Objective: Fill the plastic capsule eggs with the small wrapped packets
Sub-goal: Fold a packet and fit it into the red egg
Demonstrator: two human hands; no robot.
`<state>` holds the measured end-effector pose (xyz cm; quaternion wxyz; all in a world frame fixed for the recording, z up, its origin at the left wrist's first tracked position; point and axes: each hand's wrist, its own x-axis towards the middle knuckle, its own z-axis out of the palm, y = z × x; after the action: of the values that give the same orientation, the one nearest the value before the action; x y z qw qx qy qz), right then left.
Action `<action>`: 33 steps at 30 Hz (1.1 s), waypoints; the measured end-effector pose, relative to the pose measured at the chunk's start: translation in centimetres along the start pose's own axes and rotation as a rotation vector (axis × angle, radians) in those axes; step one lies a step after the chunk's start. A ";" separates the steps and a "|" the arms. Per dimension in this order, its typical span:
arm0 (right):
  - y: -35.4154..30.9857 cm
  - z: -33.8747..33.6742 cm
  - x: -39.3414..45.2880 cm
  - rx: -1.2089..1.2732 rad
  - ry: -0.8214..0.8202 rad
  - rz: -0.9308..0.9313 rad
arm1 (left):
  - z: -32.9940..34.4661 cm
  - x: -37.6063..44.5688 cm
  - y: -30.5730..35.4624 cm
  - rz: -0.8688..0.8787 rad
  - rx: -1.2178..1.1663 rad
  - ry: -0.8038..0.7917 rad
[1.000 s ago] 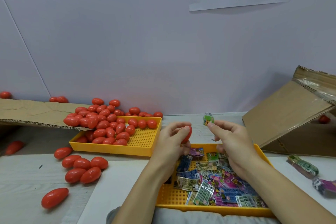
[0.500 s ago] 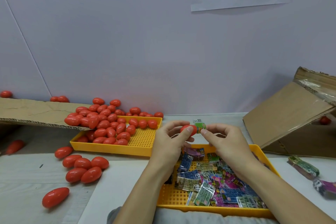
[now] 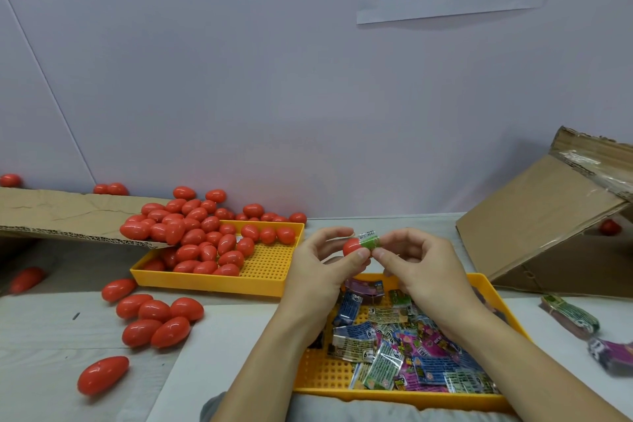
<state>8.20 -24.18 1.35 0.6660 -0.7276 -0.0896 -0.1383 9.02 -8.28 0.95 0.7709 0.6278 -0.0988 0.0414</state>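
You are holding a red capsule egg (image 3: 352, 246) in your left hand (image 3: 323, 270), just above the centre of the frame, thumb and fingers curled round it so that its open end is facing right. Your right hand (image 3: 416, 272) is pinching a small green wrapped packet (image 3: 370, 241) at its right end and bringing it against that opening. The packet is lying roughly level, its long axis running left to right in line with the egg, and its left end is touching the egg's mouth; you cannot tell from here how far in it is sitting. So the push is probably going leftward along that shared line, with your right hand the working one and your left bracing. More packets are lying in the yellow tray (image 3: 489, 296) beneath your wrists. Other red eggs are heaped in the second yellow tray (image 3: 267, 265) at centre left.
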 end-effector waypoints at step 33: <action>-0.5 0.2 -0.3 0.034 0.087 0.095 | 0.2 -0.3 0.3 0.108 0.152 -0.098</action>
<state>7.84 -23.89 1.69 0.6875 -0.7127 -0.0281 -0.1366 8.64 -8.40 1.17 0.7120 0.6795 -0.1668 0.0594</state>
